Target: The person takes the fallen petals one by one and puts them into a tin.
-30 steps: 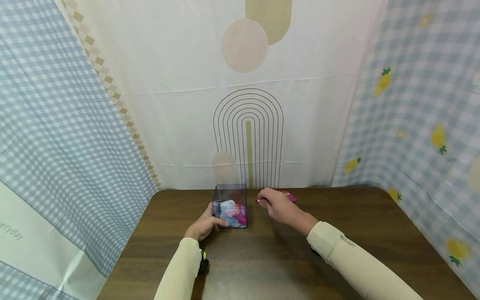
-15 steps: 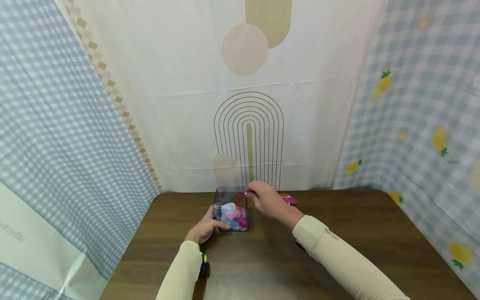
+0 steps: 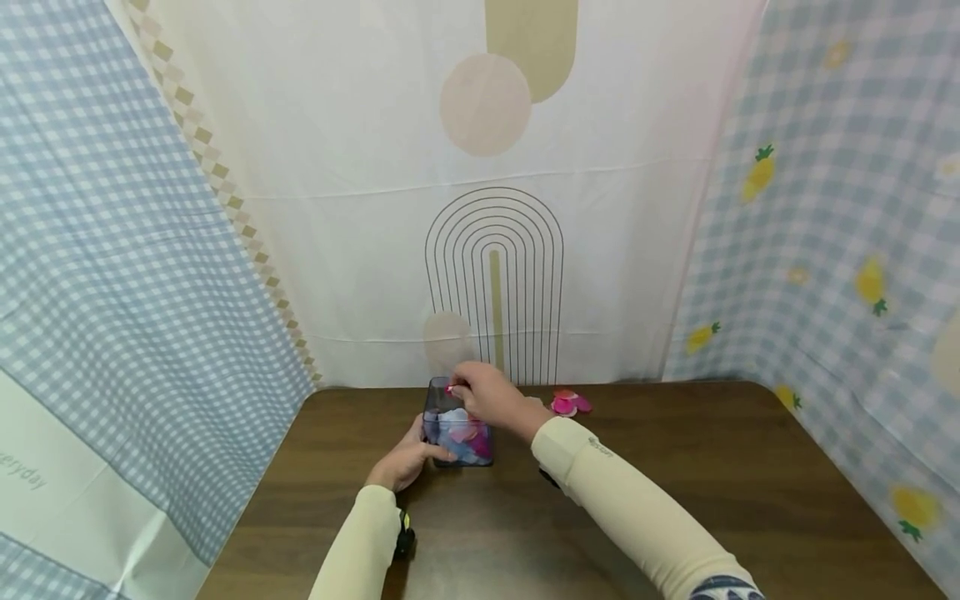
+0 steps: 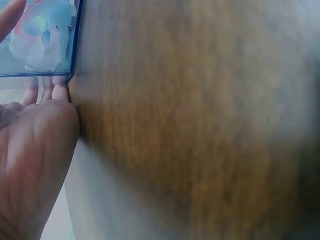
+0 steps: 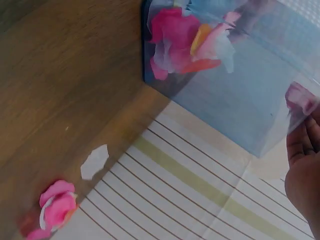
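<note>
A clear bluish plastic box (image 3: 437, 405) stands at the back of the brown table, with pink, white, blue and orange artificial petals (image 3: 467, 437) inside. My left hand (image 3: 403, 463) grips its left side, the thumb along the front and the other fingers round the side. Over the box's open top, my right hand (image 3: 491, 398) pinches a pink petal (image 3: 449, 389) between thumb and fingertips. In the right wrist view that petal (image 5: 300, 98) shows through the clear wall at the mouth of the box.
Right of the box, a small pile of pink and orange petals (image 3: 567, 403) lies on the table (image 3: 675, 467). A single white petal (image 5: 95, 162) lies between pile and box. A patterned cloth (image 3: 615, 275) hangs behind the table's back edge.
My right hand has moved left with the pink petal, from beside the petal pile to above the box. The left hand keeps its grip on the box.
</note>
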A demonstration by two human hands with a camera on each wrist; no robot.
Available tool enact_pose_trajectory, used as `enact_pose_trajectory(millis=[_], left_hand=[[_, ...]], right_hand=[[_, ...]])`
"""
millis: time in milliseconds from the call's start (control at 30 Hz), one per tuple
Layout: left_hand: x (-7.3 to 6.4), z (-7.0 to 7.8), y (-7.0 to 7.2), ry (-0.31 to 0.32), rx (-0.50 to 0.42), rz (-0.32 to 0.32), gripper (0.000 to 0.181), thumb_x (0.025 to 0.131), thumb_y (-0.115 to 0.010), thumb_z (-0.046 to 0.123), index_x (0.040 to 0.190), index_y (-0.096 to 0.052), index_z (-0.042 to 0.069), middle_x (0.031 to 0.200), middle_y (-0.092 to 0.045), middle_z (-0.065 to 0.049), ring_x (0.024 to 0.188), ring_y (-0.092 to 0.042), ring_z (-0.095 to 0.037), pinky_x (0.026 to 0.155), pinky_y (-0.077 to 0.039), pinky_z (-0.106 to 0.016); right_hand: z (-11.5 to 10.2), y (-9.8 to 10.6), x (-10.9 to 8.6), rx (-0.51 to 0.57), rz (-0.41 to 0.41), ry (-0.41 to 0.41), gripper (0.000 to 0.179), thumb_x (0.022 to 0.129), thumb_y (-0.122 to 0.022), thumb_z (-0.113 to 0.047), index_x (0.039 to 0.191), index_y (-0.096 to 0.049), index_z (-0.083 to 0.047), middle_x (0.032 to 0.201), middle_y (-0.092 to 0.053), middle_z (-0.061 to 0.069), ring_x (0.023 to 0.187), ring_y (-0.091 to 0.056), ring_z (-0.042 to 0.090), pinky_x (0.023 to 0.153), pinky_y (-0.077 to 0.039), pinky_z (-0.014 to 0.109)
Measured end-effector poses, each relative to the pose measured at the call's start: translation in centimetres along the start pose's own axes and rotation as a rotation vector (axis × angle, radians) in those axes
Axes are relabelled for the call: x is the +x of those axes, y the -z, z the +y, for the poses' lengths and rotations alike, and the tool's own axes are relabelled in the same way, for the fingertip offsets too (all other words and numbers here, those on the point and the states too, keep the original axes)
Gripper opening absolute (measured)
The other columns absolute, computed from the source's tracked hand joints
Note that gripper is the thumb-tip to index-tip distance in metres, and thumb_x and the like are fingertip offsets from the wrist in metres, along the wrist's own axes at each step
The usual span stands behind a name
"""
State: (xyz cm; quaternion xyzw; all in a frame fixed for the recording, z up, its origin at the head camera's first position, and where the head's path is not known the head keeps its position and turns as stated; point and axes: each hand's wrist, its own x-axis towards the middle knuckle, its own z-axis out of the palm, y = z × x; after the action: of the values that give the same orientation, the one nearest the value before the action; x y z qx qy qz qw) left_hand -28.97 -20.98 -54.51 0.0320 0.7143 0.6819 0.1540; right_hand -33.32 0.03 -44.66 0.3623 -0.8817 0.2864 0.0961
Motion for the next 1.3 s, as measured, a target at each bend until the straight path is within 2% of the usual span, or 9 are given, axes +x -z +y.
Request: enact_pose_trajectory(millis=[333,567,733,1067,1300], left_hand=[[-0.2,-0.2,0.0,0.012,0.007,-0.027,0.110,0.079,-0.084,0.002,0.164,-0.016,0.011,0.168,-0.028,-0.017,0.156,-0.026,-0.038,0.133,-0.008,-0.065],[-0.2,-0.1,0.2,0.004,0.009,-0.070,0.108,0.083,-0.082,0.000,0.167,-0.017,0.019,0.165,-0.040,-0.013,0.149,-0.041,-0.031,0.133,-0.017,-0.059],[0.0,0.2,0.4,-0.007,0.004,-0.098,0.111,0.084,-0.081,-0.001,0.169,-0.015,0.028,0.165,-0.045,-0.009,0.149,-0.043,-0.028,0.134,-0.016,-0.058],[0.2,0.4,0.3,0.000,0.001,-0.079,0.113,0.082,-0.082,-0.001,0.169,-0.016,0.027,0.165,-0.045,-0.010,0.151,-0.040,-0.030,0.134,-0.013,-0.061],[0.2,0.2,0.4,-0.005,-0.009,-0.068,0.113,0.081,-0.082,-0.002,0.168,-0.017,0.026,0.166,-0.043,-0.010,0.153,-0.037,-0.031,0.134,-0.010,-0.061]], right_hand=[[0.3,-1.8,0.2,-0.012,-0.111,-0.049,0.009,0.106,-0.064,-0.014,0.098,-0.068,-0.016,0.097,-0.071,0.000,0.085,-0.060,0.011,0.076,-0.054,0.028],[-0.4,-1.8,0.3,-0.048,-0.144,-0.078,0.008,0.106,-0.064,-0.016,0.100,-0.069,-0.015,0.098,-0.072,0.000,0.085,-0.060,0.012,0.076,-0.053,0.028],[-0.6,-1.6,0.7,-0.083,-0.154,-0.095,0.008,0.107,-0.063,-0.016,0.101,-0.069,-0.016,0.099,-0.072,0.000,0.088,-0.061,0.013,0.078,-0.053,0.029],[-0.6,-1.4,0.7,-0.074,-0.167,-0.126,0.009,0.107,-0.063,-0.016,0.100,-0.068,-0.016,0.097,-0.071,0.000,0.086,-0.061,0.013,0.077,-0.053,0.030],[-0.6,-1.6,0.9,-0.108,-0.181,-0.121,0.008,0.107,-0.063,-0.018,0.103,-0.069,-0.016,0.099,-0.073,0.000,0.088,-0.063,0.013,0.079,-0.055,0.031]])
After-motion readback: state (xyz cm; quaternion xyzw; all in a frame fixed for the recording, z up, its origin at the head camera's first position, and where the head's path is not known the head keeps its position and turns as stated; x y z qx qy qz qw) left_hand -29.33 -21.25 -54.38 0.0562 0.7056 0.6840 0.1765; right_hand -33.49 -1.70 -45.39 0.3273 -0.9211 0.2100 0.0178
